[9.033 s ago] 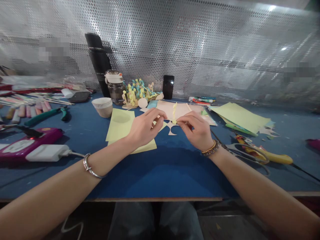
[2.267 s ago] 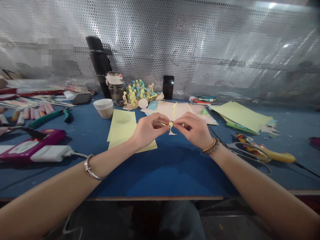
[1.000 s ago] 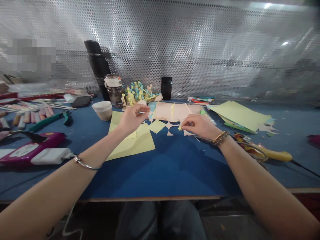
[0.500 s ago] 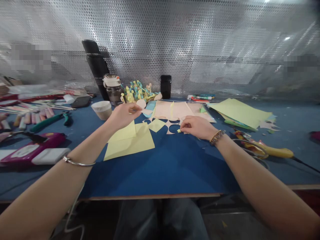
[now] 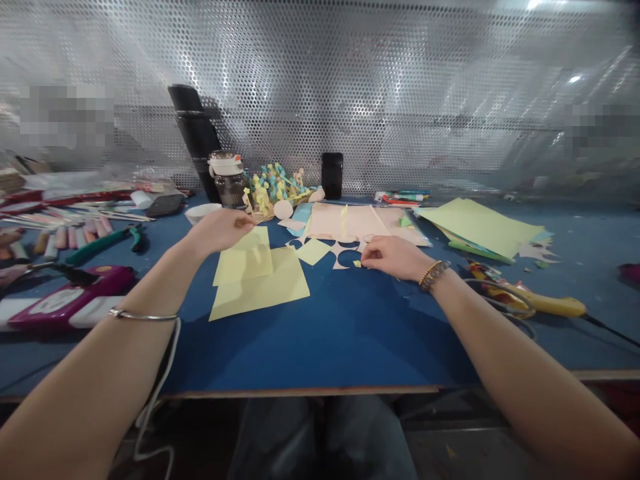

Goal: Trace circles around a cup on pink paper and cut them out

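In the head view, my left hand is loosely curled above the yellow paper sheets, my right hand has curled fingertips beside a tiny yellow paper piece on the blue tabletop, I cannot tell if either pinches, and thin paper wants a light touch.

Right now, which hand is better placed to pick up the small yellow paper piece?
The right hand seems better placed: its fingertips are right beside the small yellow paper piece. The left hand is farther away, by the yellow paper sheets.
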Demonstrator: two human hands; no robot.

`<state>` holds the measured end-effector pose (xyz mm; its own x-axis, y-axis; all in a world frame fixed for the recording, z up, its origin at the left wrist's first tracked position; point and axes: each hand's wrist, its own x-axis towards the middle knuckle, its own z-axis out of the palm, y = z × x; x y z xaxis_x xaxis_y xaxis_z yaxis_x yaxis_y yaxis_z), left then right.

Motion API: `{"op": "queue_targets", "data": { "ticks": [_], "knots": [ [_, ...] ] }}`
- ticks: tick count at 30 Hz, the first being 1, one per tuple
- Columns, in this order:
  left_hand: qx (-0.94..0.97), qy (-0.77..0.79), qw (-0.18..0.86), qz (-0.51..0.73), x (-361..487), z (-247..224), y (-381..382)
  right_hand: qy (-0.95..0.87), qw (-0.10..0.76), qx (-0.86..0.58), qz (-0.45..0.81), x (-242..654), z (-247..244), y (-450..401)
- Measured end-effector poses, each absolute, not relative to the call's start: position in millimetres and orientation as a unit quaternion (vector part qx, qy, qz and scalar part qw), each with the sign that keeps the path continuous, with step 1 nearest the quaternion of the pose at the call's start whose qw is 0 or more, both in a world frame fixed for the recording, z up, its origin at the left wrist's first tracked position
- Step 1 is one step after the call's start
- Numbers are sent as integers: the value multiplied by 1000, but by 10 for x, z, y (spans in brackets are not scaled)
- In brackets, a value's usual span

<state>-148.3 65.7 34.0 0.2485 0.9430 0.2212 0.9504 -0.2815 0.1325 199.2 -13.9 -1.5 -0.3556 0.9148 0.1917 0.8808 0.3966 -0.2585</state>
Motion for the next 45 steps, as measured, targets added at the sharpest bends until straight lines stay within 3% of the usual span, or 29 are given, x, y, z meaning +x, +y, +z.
{"op": "queue_targets", "data": {
  "ticks": [14,45],
  "knots": [
    [-855,-499,-71,-124,-1063,232,399,-808,189,-556,53,1982,-16,-155],
    [-875,-469,-51,-112,-980,27,463,-809,184,-554,68,1950,-4,-169]
  ]
}}
